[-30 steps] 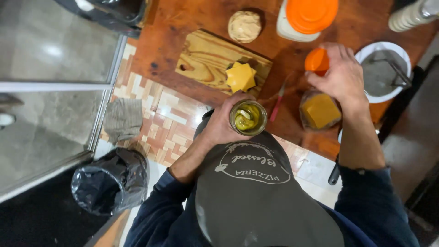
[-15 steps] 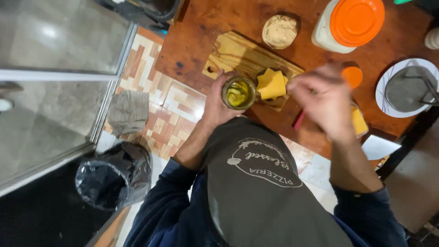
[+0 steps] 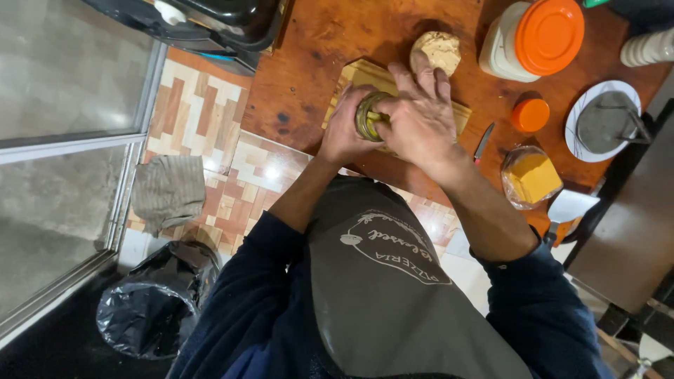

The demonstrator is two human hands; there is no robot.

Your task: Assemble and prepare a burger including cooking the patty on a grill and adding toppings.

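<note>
- Between the two hands, just above the wooden cutting board (image 3: 351, 76), sits a small glass jar (image 3: 368, 116) with something yellow-green inside; it is gripped from both sides, so only a sliver of its rim and contents shows.
- The left hand (image 3: 342, 130) is wrapped round the jar's body from the person's side, seemingly to steady it and keep it from turning.
- The right hand (image 3: 419, 119) lies over the jar's mouth with fingers spread and bent down over the rim, a hold that suits pressing or twisting at the top; whether a lid sits under the palm cannot be told.
- Both hands are thus closed together on the one jar, touching each other across it.
- Just beyond the right fingertips, a round piece of dough or bread (image 3: 436, 50) rests on the wooden table (image 3: 309, 63).
- Off the right wrist lie a small knife (image 3: 484, 142) and, nearer the person, a clear bag with a yellow block (image 3: 531, 177), both within easy reach.
- Farther out past the right hand stand a small orange lid (image 3: 530, 114), a white tub with an orange lid (image 3: 537, 38), and a white plate (image 3: 580, 112) holding a grey utensil.
</note>
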